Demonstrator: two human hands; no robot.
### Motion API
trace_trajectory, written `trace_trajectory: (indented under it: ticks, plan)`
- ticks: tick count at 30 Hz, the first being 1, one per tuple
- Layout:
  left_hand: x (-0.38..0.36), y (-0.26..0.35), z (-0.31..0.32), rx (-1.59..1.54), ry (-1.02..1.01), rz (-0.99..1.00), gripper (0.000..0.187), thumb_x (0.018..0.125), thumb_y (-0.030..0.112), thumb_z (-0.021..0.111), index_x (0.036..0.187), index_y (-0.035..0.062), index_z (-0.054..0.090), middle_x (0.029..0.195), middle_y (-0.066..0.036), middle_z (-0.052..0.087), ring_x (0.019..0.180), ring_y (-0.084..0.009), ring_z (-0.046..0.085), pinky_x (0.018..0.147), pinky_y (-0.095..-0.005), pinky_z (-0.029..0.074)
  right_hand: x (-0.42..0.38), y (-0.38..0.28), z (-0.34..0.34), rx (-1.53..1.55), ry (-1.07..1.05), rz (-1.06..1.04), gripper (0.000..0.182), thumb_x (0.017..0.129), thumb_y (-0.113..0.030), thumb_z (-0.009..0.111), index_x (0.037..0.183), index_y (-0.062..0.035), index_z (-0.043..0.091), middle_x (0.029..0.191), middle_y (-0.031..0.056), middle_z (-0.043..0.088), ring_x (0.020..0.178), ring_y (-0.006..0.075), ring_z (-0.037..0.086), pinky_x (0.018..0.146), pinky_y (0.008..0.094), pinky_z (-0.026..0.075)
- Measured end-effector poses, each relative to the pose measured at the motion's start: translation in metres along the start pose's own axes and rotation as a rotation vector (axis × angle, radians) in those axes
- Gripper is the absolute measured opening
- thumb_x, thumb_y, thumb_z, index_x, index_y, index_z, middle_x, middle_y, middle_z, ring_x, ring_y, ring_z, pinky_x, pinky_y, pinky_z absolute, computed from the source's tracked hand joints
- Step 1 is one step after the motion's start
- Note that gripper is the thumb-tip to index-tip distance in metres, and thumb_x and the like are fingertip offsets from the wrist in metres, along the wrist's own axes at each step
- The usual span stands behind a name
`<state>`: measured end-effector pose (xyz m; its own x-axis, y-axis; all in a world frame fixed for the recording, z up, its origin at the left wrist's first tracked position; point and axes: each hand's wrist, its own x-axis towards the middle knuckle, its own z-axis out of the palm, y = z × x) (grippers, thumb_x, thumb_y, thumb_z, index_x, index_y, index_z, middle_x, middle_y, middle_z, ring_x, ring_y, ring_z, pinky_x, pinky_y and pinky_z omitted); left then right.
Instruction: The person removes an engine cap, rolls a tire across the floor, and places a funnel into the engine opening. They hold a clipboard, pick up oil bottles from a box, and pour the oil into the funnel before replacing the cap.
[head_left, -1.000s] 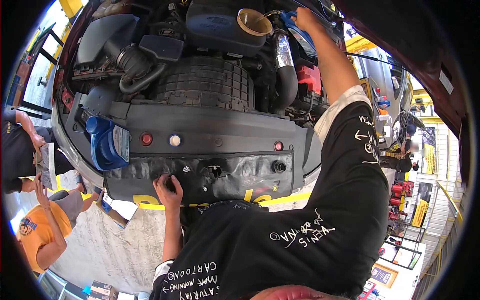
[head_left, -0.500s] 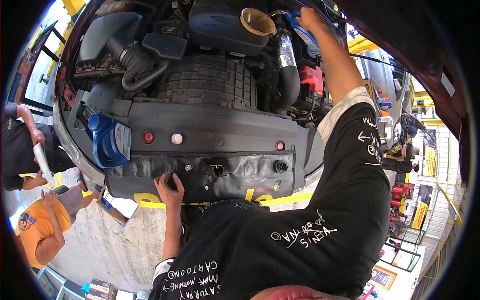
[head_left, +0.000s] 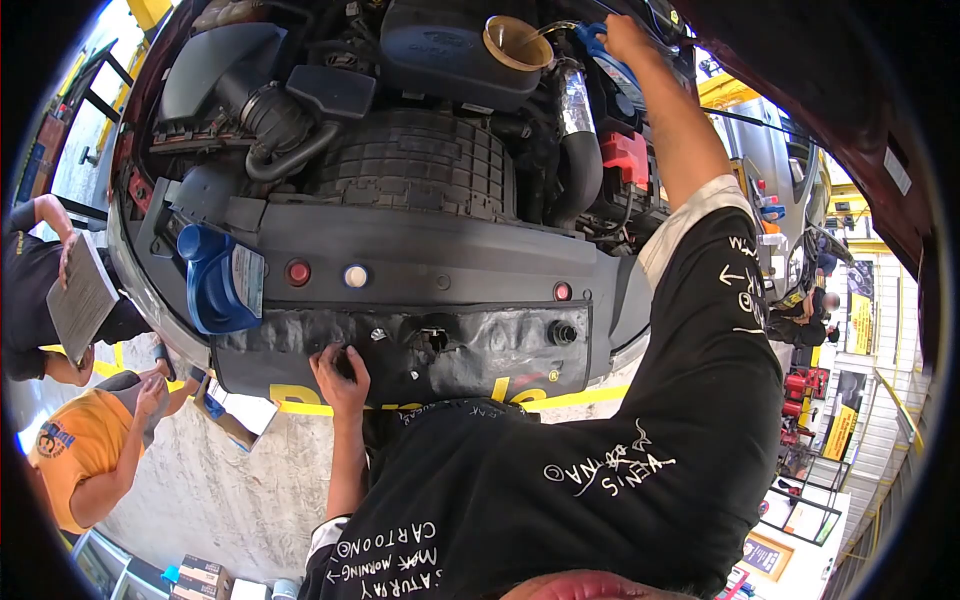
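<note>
My right hand [head_left: 628, 40] grips a blue bottle [head_left: 612, 66] at the upper right of the engine bay. A thin stream of liquid runs from its mouth into a pale yellowish funnel [head_left: 517, 43] beside the engine cover [head_left: 440, 50]. My left hand [head_left: 340, 377] rests at the black fender cover [head_left: 490, 345] along the car's front edge, its fingers curled round something dark that I cannot make out. A second blue bottle [head_left: 212, 285] lies on the front panel, left of a red cap [head_left: 298, 272] and a white cap [head_left: 355, 275].
At the left stand a person in dark clothes with a clipboard [head_left: 82, 300] and a person in an orange shirt [head_left: 85, 450]. The raised hood [head_left: 850, 110] hangs at the upper right. Another person [head_left: 815, 305] is farther off at the right.
The clipboard at the left has turned so its broad face shows. The orange-shirted person's hand has shifted right and brought its arm along. My hands have hardly moved.
</note>
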<state>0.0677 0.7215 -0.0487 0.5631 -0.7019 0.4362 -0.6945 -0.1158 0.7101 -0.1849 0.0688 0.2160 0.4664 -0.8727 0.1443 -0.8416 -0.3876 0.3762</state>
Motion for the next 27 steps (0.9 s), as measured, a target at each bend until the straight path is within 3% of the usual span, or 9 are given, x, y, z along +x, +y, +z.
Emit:
trace_trajectory:
  ticks: [2,14,24,27]
  plan:
    - [-0.002,0.0,0.001,-0.024,0.017,-0.039,0.022,0.081,0.002,0.066,0.101,-0.0022,0.056,0.091,-0.015,0.062,0.079,-0.033,0.057,0.072,-0.0396,0.048,-0.004,-0.002,-0.004,-0.022,0.009,0.009,0.036,0.086,-0.031,0.068,0.109,-0.0029,0.062,0.108,0.0233,0.064,0.105,0.0414,0.06,0.088,0.0486,0.049]
    - [0.001,0.001,0.0,-0.007,0.016,-0.027,0.02,0.081,0.003,0.066,0.099,-0.0017,0.057,0.09,-0.014,0.064,0.077,-0.0317,0.058,0.077,-0.0406,0.047,-0.01,-0.008,-0.016,-0.055,-0.006,0.001,0.036,0.087,-0.031,0.068,0.108,-0.0025,0.062,0.108,0.0236,0.064,0.105,0.0406,0.06,0.089,0.0483,0.049]
    - [0.0,-0.001,0.0,-0.012,0.011,-0.047,0.019,0.081,0.003,0.065,0.098,-0.0013,0.057,0.091,-0.014,0.063,0.078,-0.0311,0.057,0.077,-0.0406,0.046,-0.01,-0.012,-0.02,-0.058,-0.026,0.008,0.034,0.086,-0.029,0.069,0.106,-0.0024,0.063,0.105,0.023,0.065,0.103,0.0403,0.061,0.088,0.0479,0.05]
    - [0.0,-0.002,-0.001,0.015,-0.022,0.009,0.02,0.085,0.003,0.063,0.102,-0.0012,0.054,0.093,-0.016,0.062,0.082,-0.0331,0.057,0.069,-0.038,0.049,-0.009,-0.011,-0.024,-0.073,-0.031,-0.012,0.034,0.086,-0.028,0.069,0.106,-0.0023,0.063,0.106,0.023,0.065,0.103,0.0404,0.061,0.088,0.0479,0.05]
